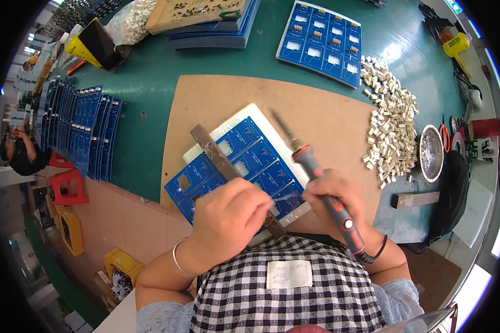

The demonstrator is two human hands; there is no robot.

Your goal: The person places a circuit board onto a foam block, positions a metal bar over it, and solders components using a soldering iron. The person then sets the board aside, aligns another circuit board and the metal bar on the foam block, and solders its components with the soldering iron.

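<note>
My right hand (339, 197) is wrapped round a grey and red soldering iron (332, 202), its metal tip pointing up and to the far left. Below the tip lies a blue circuit board panel (255, 158) with rectangular cut-outs, resting on a white pad (250, 114). A dark brown bar (215, 152) lies slantwise across the panel. Over the bar's near part, my left hand (230, 213) is closed in a pinch. Thin pale strands show blurred between the two hands; whether the left fingers hold them I cannot tell.
A brown board (316, 105) lies under the work. Small cream connectors (391, 122) are heaped at right, beside a metal bowl (431, 152). Stacked blue panels (319, 41) stand at the back; more stand upright at left (89, 127). A metal block (416, 200) lies near right.
</note>
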